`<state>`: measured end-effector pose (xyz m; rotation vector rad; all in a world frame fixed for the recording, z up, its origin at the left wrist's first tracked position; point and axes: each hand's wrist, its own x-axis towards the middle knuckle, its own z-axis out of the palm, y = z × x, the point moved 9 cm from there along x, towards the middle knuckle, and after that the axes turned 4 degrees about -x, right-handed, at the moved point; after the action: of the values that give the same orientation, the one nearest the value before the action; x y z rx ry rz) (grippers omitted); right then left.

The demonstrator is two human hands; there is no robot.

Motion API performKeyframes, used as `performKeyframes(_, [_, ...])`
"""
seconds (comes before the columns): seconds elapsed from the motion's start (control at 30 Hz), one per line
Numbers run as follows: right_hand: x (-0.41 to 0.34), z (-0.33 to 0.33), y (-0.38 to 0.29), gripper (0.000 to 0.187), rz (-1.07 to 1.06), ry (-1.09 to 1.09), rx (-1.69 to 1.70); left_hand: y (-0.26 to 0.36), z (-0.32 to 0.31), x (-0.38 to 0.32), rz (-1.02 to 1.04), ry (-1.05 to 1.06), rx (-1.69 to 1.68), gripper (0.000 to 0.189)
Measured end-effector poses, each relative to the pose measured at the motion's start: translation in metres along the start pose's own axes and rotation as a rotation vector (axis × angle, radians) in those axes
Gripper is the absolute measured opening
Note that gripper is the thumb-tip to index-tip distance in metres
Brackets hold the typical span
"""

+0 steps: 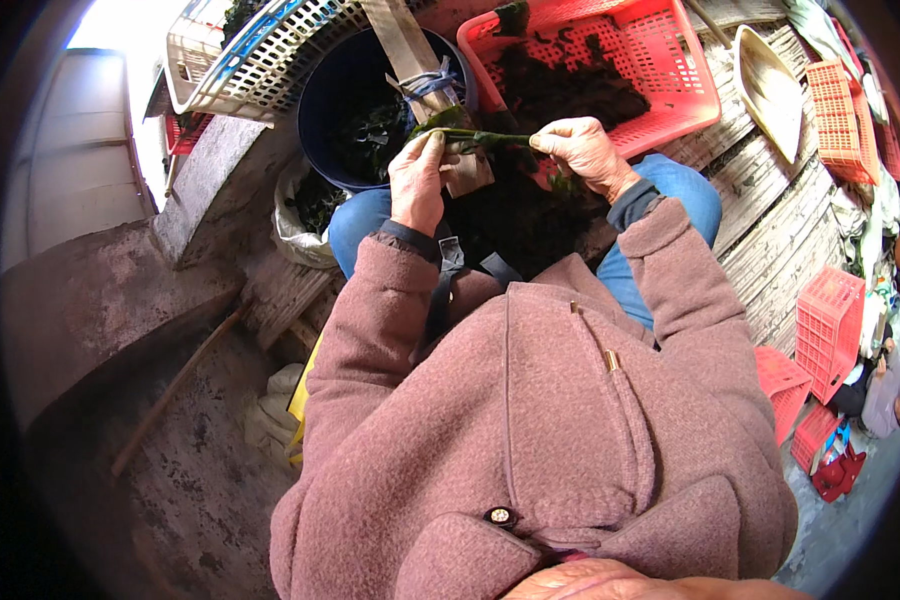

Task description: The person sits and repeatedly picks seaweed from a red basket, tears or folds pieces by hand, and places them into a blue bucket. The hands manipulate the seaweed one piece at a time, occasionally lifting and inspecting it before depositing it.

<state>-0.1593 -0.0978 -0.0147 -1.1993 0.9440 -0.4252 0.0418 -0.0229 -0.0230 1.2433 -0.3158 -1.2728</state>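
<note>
A dark green strip of leafy material, probably seaweed (499, 138), is stretched nearly level between my two hands. My left hand (418, 180) pinches one end between thumb and fingers. The other end is gripped by my right hand (586, 156), whose knuckles face up. Just beneath the left end is a wooden plank (401, 45), bound with blue cord (429, 81). The plank slants across a dark blue tub (311, 142) with dark green leaves (364, 139) inside. More dark leafy material (521, 225) lies in shadow between my knees.
A red plastic crate (675, 82) holding dark leaves stands ahead right. White crates (270, 79) and a white sack (300, 244) are at the left. A wooden stick (180, 382) leans near a concrete wall. Stacked red crates (829, 334), a scoop (769, 90) and another person (879, 401) appear right.
</note>
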Motion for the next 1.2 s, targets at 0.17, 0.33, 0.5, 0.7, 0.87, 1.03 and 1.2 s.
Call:
performKeyframes(0.17, [0.007,0.008,-0.014,0.016,-0.040,-0.021,-0.109,0.029,-0.007,-0.006,0.030,-0.232,0.400,0.030])
performKeyframes(0.33, [0.022,0.062,-0.044,0.018,-0.115,-0.285,-0.268,0.067,0.045,-0.034,0.805,-0.512,0.925,0.041])
performKeyframes(0.5, [0.044,0.085,-0.070,0.017,-0.160,-0.456,-0.350,0.053,0.025,-0.009,0.497,-0.481,0.787,0.015])
performKeyframes(0.7, [0.104,0.069,-0.083,0.018,-0.290,-0.260,-0.476,0.078,-0.026,0.043,0.368,-0.196,0.587,0.017])
performKeyframes(0.87, [0.145,0.065,-0.061,0.020,-0.124,-0.182,-0.450,0.083,-0.034,0.071,0.344,-0.167,0.583,0.018])
performKeyframes(1.03, [0.160,0.067,-0.061,0.019,-0.250,-0.223,-0.326,0.073,-0.046,0.093,0.319,-0.114,0.538,0.017])
performKeyframes(1.2, [0.175,-0.002,-0.039,0.014,-0.067,0.262,-0.103,0.088,-0.102,0.110,0.364,0.267,0.756,0.025])
